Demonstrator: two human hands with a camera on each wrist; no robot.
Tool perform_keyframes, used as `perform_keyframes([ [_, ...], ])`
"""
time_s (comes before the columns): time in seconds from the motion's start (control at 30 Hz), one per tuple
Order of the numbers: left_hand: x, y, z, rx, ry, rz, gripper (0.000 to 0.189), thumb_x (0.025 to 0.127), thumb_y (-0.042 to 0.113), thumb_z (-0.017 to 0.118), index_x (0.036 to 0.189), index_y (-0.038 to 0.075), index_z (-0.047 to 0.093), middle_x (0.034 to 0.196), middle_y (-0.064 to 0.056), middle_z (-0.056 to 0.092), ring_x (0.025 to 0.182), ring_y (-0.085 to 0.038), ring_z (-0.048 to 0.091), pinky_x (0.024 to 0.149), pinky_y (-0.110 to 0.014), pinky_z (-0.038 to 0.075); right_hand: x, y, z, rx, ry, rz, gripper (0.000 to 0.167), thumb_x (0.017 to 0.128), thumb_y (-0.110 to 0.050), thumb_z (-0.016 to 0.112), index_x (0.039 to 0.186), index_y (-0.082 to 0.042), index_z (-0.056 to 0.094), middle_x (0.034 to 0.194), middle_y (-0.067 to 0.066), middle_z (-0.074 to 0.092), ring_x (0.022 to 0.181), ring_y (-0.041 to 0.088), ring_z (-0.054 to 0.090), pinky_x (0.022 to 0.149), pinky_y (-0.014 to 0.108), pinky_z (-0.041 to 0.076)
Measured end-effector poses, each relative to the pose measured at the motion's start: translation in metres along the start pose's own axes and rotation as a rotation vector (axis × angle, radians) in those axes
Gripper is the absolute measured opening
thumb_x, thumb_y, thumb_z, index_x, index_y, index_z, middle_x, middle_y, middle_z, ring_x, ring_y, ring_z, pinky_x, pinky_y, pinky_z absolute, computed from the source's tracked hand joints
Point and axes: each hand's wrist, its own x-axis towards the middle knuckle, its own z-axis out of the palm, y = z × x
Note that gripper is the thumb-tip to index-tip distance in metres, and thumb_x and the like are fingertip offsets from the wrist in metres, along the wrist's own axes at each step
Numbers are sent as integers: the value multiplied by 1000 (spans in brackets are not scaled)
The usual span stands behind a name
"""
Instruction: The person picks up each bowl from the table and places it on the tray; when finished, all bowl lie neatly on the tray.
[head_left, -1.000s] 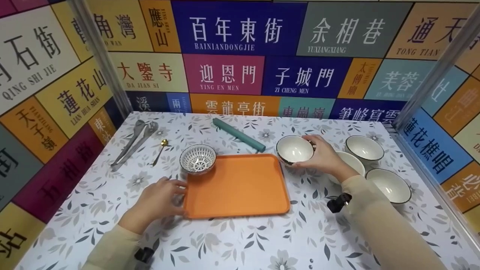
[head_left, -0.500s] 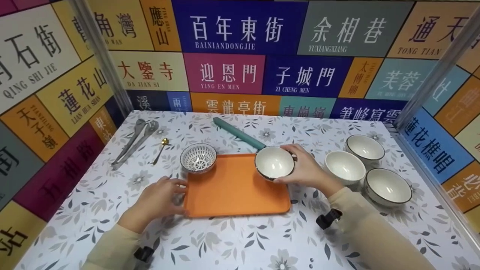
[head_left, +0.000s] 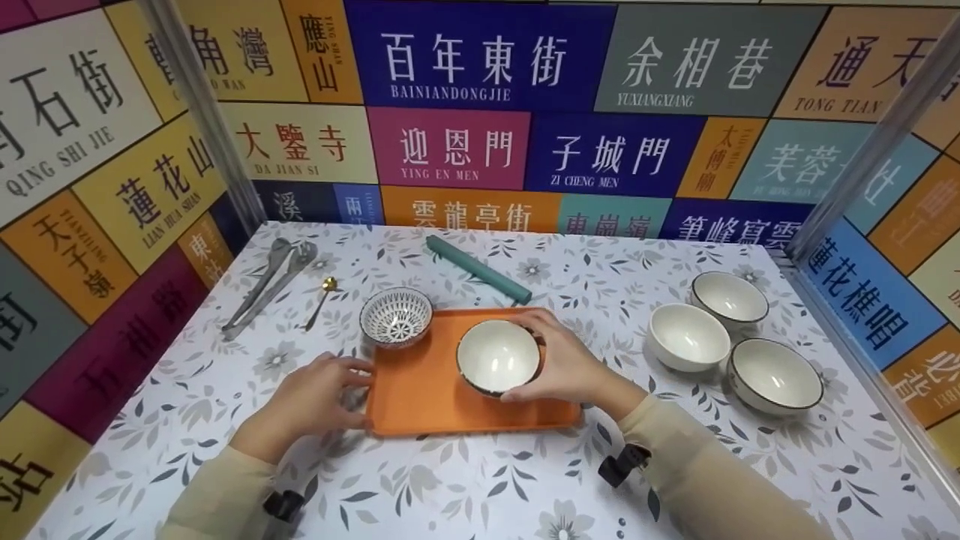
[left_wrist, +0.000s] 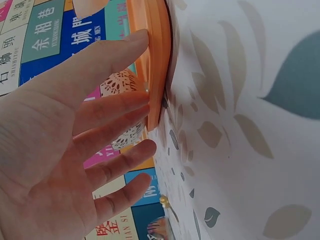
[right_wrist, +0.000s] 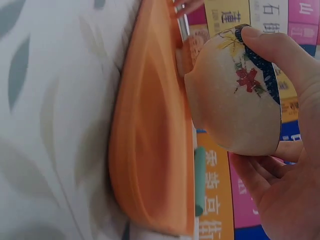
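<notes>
My right hand grips a white bowl with a dark rim, thumb on one side and fingers on the other. In the right wrist view, the bowl's outer wall shows painted flowers, and its foot is raised above the orange tray. At the tray's left edge rests my left hand, its fingers loosely extended. The left wrist view puts the thumb and two fingertips right at the tray rim, the other fingers spread apart. A small black-patterned bowl sits at the tray's back left corner.
Three more white bowls, one in front of another and a third nearer, stand at the right. Behind the tray lies a green rolled-up tube. Grey tongs and a small gold spoon lie at left.
My right hand has carried the white bowl leftward and nearer, from beside the tray's right edge to over its middle. The left hand has stayed at the tray's left edge.
</notes>
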Motion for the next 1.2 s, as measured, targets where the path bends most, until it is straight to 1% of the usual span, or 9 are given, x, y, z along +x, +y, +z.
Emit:
perform_keyframes([
  [0.17, 3, 0, 0, -5, -10, -12, 61, 69, 38, 93, 123, 14, 77, 138, 3, 67, 118, -25, 60, 92, -47, 54, 1, -11, 19, 30, -37, -17, 112, 55, -53, 99, 149, -15, 51, 145, 1, 51, 129, 22, 56, 108, 45, 50],
  [0.3, 4, -2, -1, -29, -11, -4, 61, 69, 35, 93, 123, 13, 76, 138, 1, 67, 118, -24, 59, 93, -46, 54, 5, -18, 33, 41, -40, -32, 111, 54, -50, 100, 148, -14, 52, 144, 1, 52, 130, 22, 56, 111, 45, 48],
  [0.5, 2, -3, 1, -58, -12, -9, 62, 69, 35, 94, 124, 14, 76, 139, 2, 66, 118, -22, 58, 94, -46, 54, 13, -26, 54, 71, -57, -36, 109, 53, -48, 101, 146, -16, 53, 141, 0, 52, 128, 20, 56, 111, 43, 47],
  [0.67, 0, -5, 2, -41, 2, -6, 62, 69, 35, 93, 125, 15, 76, 139, 3, 66, 117, -22, 59, 93, -45, 54, 22, -34, 70, 88, -79, -49, 109, 53, -46, 102, 145, -15, 54, 140, 0, 54, 127, 18, 56, 110, 40, 48],
  [0.77, -1, -6, 2, -34, 17, 4, 61, 69, 35, 93, 125, 15, 76, 139, 2, 67, 117, -23, 60, 93, -46, 54, 26, -38, 77, 97, -90, -61, 108, 53, -44, 102, 146, -15, 54, 140, 1, 54, 127, 18, 57, 111, 40, 47],
  [0.83, -1, -6, 2, -37, 20, -2, 62, 69, 35, 94, 125, 16, 76, 139, 3, 67, 117, -22, 60, 94, -45, 53, 28, -38, 81, 105, -98, -66, 108, 54, -43, 102, 146, -14, 54, 140, 2, 54, 127, 19, 57, 111, 40, 48],
  [0.93, -2, -7, 1, -33, 28, -3, 61, 69, 35, 94, 124, 16, 76, 137, 3, 67, 115, -21, 60, 92, -44, 53, 31, -40, 86, 102, -108, -77, 108, 54, -42, 102, 146, -13, 54, 141, 2, 54, 127, 19, 57, 112, 40, 48],
  [1.07, -1, -7, 1, -27, 43, 20, 60, 68, 34, 94, 123, 15, 77, 136, 2, 69, 116, -24, 61, 91, -45, 54, 32, -43, 91, 60, -118, -84, 110, 54, -44, 101, 148, -13, 52, 143, 0, 53, 128, 19, 56, 111, 42, 48],
  [1.2, -1, -8, 3, -21, 45, 32, 58, 68, 34, 94, 121, 15, 78, 135, 2, 69, 118, -26, 62, 93, -46, 54, 32, -45, 95, 38, -129, -73, 111, 54, -46, 100, 150, -15, 51, 144, -3, 51, 129, 20, 55, 112, 45, 47],
])
